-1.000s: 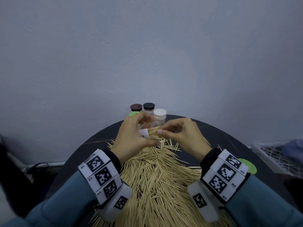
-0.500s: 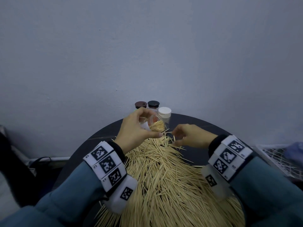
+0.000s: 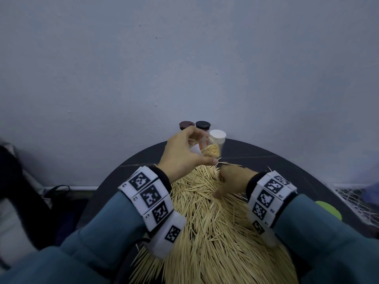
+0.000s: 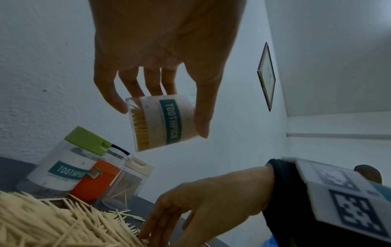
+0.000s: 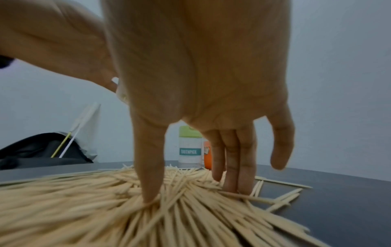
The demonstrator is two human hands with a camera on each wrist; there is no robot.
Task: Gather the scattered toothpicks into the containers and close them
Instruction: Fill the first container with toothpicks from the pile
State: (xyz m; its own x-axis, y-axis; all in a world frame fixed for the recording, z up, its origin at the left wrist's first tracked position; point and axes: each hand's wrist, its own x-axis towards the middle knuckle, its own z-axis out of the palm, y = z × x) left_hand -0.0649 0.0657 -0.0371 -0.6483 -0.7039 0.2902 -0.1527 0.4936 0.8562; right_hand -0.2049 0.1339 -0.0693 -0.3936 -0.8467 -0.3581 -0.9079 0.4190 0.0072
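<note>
A big pile of wooden toothpicks (image 3: 215, 232) covers the round dark table (image 3: 266, 158). My left hand (image 3: 202, 150) grips a clear, lidless "TOOTHPICK" container (image 4: 162, 122) packed with toothpicks and holds it tilted above the far end of the pile. My right hand (image 3: 220, 185) is down on the pile just right of it. In the right wrist view its thumb and straight fingers (image 5: 232, 183) press into the toothpicks (image 5: 127, 208), spread apart, with nothing pinched between them.
More containers stand at the table's far edge: a green-lidded one (image 4: 69, 163), an orange one (image 4: 95, 182), a cream-lidded one (image 4: 135, 173), and brown (image 3: 186, 125), black (image 3: 203, 124) and white (image 3: 217, 135) lids. A green lid (image 3: 328, 210) lies at right, by a wire basket (image 3: 352, 199).
My right hand left the container's mouth and dropped onto the pile. My left hand lifted the container a little higher.
</note>
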